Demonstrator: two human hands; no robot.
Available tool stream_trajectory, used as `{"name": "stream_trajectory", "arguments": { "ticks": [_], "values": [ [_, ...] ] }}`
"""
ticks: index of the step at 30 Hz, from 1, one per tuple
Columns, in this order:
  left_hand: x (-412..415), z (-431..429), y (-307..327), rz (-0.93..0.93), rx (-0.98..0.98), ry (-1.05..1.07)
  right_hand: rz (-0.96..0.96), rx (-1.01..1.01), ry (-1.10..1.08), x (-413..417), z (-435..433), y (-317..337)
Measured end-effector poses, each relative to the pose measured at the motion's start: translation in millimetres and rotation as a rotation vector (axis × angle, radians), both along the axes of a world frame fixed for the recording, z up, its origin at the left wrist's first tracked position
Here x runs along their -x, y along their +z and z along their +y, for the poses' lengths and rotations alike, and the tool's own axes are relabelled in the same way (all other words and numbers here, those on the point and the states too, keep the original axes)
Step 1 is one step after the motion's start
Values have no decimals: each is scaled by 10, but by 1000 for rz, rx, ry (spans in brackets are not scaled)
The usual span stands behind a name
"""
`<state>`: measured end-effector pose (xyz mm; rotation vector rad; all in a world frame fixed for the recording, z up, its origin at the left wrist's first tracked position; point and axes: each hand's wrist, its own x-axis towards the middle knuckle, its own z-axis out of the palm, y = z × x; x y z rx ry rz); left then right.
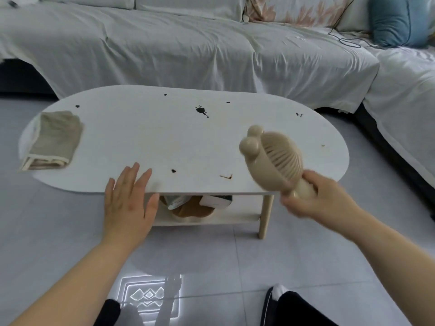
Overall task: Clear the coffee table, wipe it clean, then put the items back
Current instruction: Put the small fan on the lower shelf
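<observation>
A white oval coffee table [164, 137] stands before me, marked with dark spots and a brown smear near its front edge. A folded beige cloth [53, 141] lies on its left end. My right hand [308, 196] grips the handle of a beige hand-held fan [270, 156] with two round ears, held over the table's right front part. My left hand [128, 201] is flat with fingers spread at the table's front edge, fingertips on the top.
On the shelf under the table [235, 218] lie a brown tray-like thing and some packets [195, 204]. A grey-covered sofa [164, 50] runs behind and along the right, with a blue cushion [397, 20] and a black cable. Tiled floor [58, 220] surrounds the table.
</observation>
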<state>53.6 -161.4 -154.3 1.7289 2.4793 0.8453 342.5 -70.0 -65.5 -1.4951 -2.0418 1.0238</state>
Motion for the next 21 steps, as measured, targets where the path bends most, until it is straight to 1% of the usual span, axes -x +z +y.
{"name": "stream_trajectory", "arguments": {
  "ticks": [2,5,7,11,13,16,18,21],
  "values": [
    [23,-184,-89,12,37,26,-28,99,100,-79,-279,-162],
    [-42,-354,-262,75,115,-42,-184,167,170,-132,-525,-480],
    [-117,-376,-345,104,140,-94,-289,185,167,-122,-562,-717],
    [-135,-300,-429,149,99,-84,-433,303,5,2,-370,-1277],
    [-79,-227,-470,127,43,-30,-473,357,-96,87,-177,-1600],
    [48,-111,-516,73,-5,68,-509,363,-232,231,121,-2022],
    [105,-75,-561,95,-2,61,-526,362,-321,343,269,-2263],
    [117,-63,-620,115,-24,55,-490,395,-443,494,410,-2538]
  ]
}}
